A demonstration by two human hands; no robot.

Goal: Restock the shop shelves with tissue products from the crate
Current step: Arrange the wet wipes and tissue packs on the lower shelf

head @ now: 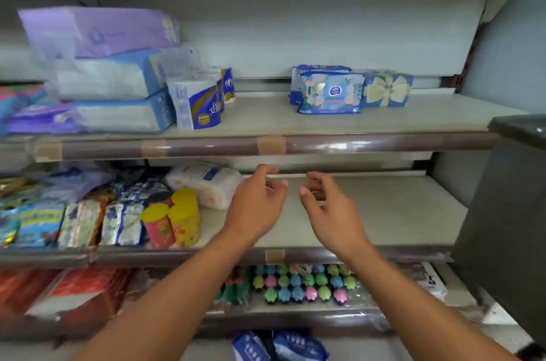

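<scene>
Two bare hands, left hand (256, 203) and right hand (331, 207), hover over the middle shelf (384, 213), fingers loosely curled and grasping nothing. Just left of them lies a soft white tissue pack (206, 183) in crinkly plastic. On the upper shelf (295, 121) sit stacked tissue bricks (118, 89), wrapped rolls (198, 103) and flat wet-wipe packs (329, 93).

A: We cannot read the purple pack (97, 31); motion blurs it.
B: We note the blue packs (277, 346) are cut by the bottom edge, and the left-edge goods (17, 213) are too smeared to identify.
</scene>
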